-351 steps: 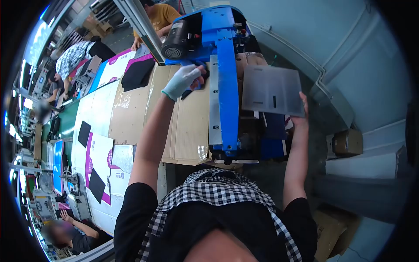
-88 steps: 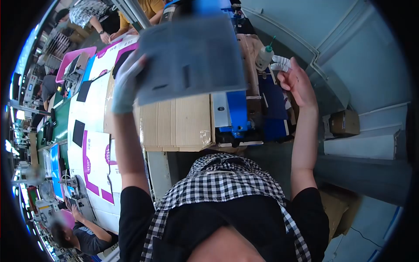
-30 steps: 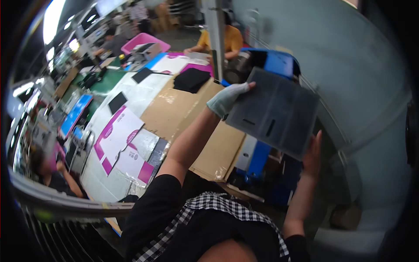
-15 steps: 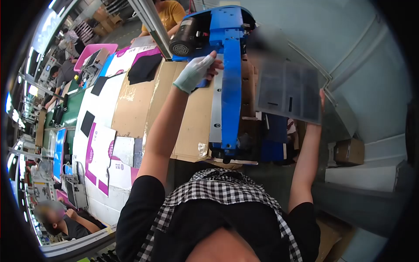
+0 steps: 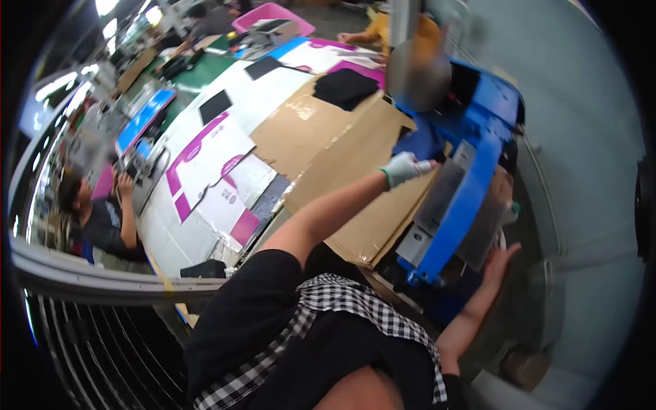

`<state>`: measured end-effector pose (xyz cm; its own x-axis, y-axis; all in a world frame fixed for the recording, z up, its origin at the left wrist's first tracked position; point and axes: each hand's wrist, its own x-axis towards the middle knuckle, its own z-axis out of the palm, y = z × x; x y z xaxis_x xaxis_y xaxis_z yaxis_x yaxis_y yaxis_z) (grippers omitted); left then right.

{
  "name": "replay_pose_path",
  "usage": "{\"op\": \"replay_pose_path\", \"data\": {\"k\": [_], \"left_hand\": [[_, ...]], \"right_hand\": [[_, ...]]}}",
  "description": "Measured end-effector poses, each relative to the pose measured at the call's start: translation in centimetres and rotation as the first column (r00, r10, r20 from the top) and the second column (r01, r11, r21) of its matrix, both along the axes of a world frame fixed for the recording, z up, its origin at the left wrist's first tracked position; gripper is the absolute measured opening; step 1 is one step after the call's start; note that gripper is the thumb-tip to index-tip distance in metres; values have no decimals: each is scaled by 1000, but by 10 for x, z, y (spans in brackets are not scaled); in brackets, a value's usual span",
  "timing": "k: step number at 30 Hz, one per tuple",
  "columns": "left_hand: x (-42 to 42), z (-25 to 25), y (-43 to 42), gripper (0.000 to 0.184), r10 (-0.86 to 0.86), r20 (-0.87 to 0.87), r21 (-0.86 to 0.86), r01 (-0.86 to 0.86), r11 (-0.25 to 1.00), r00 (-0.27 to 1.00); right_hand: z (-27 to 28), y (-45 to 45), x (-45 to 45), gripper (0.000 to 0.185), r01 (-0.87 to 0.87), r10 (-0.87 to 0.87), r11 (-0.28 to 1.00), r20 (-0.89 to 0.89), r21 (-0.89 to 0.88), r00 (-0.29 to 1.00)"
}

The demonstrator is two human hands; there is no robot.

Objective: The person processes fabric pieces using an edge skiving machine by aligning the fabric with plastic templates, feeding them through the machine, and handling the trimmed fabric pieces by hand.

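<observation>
A blue machine with a long narrow arm (image 5: pixel 463 208) stands on my right. A dark, translucent flat plate (image 5: pixel 482 231) lies under this arm and shows on both sides of it. My right hand (image 5: pixel 499 265) is at the plate's near right edge, thumb spread away; some fingertips are hard to make out. On the other side, my left hand (image 5: pixel 407 169) wears a white glove with bare fingertips. Its fingers point toward the plate's left edge, with nothing visible in them. Dark blue cloth (image 5: pixel 418 141) lies just beyond this hand.
Brown cardboard (image 5: pixel 342 171) covers the bench left of the machine. Black cloth pieces (image 5: pixel 345 89) and white-and-purple printed sheets (image 5: pixel 222 198) lie farther left. A metal post (image 5: pixel 403 31) rises near the machine. Co-workers sit at the left and far side.
The plate has gone from beside the machine, in my right hand, to under its blue arm. My left hand has moved back from the arm's top. The view has turned left.
</observation>
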<state>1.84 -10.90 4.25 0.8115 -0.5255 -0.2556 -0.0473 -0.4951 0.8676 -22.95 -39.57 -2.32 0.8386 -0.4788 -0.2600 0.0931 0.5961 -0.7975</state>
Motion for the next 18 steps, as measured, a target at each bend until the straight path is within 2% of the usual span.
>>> {"op": "replay_pose_path", "data": {"k": [2,3,4,6,7,8,10,13,15,16,17,18], "left_hand": [[1,-16,7,62,-35,-121,-160,15,987,992],[2,-19,12,62,-84,-277,-221,22,975,957],[3,-23,19,60,-113,-338,-242,30,970,934],[16,-43,22,56,-202,-499,-376,-1,927,843],[33,-72,21,48,-271,-559,-461,-22,887,783],[16,-44,33,42,-430,-576,-671,-102,734,695],[26,-41,50,45,-480,-612,-669,-88,738,628],[43,-38,70,40,-379,-638,-626,-166,762,670],[52,-20,103,31,-254,-553,-648,-218,730,793],[55,0,132,28,-25,-397,-562,-221,797,918],[43,40,169,27,133,-268,-486,-253,837,954],[61,38,203,30,271,-138,-480,-304,823,953]], "right_hand": [[-1,-4,-17,79,67,-65,992,28,-110,998],[3,-5,-24,75,49,-43,996,94,-68,995],[22,9,-32,73,118,-115,993,74,-28,991],[15,-6,-49,71,148,-139,987,125,-65,982],[19,-2,-57,70,158,-146,984,144,-81,979],[27,6,-63,68,190,-178,978,134,-88,975],[33,14,-66,66,221,-211,971,117,-85,970],[42,21,-64,62,230,-222,970,99,-77,970],[50,25,-57,61,218,-208,973,117,-80,971],[53,26,-53,61,213,-203,974,125,-79,971],[58,28,-51,60,206,-194,975,133,-88,972],[63,29,-48,59,201,-187,975,142,-94,972]]}}
